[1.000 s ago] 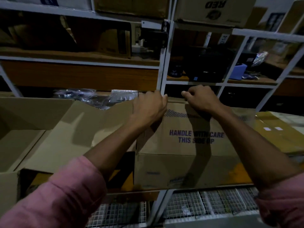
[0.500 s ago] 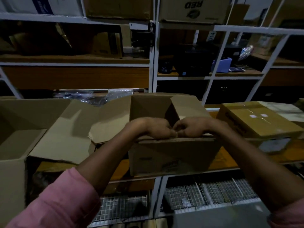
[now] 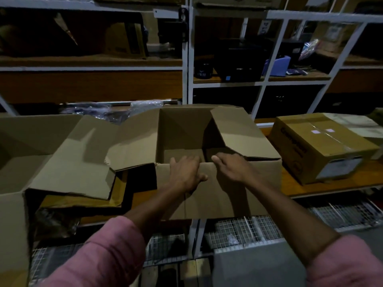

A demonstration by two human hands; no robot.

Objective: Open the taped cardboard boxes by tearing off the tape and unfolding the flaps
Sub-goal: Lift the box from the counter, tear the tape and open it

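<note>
A brown cardboard box (image 3: 182,129) stands open on the shelf in the middle of the view. Its near flap (image 3: 232,195) hangs down over the shelf edge toward me. My left hand (image 3: 185,175) lies flat on the top of this flap with the fingers spread. Just to its right, my right hand (image 3: 233,167) rests on the same fold, fingers loosely apart. The box's right flap (image 3: 238,133) leans inward, and its left flap (image 3: 132,139) is spread outward. A sealed box (image 3: 323,146) with clear tape along its top sits to the right.
Another open box (image 3: 18,146) with spread flaps fills the left side. Metal shelving (image 3: 187,79) with dark items and a blue object (image 3: 277,66) stands behind. Wire mesh baskets (image 3: 244,233) lie on the lower shelf. Crumpled plastic (image 3: 97,110) sits behind the boxes.
Both hands pulled the near flap from upright, down and toward me, until it folded over the front. The fists opened into flat hands. The box interior came into view.
</note>
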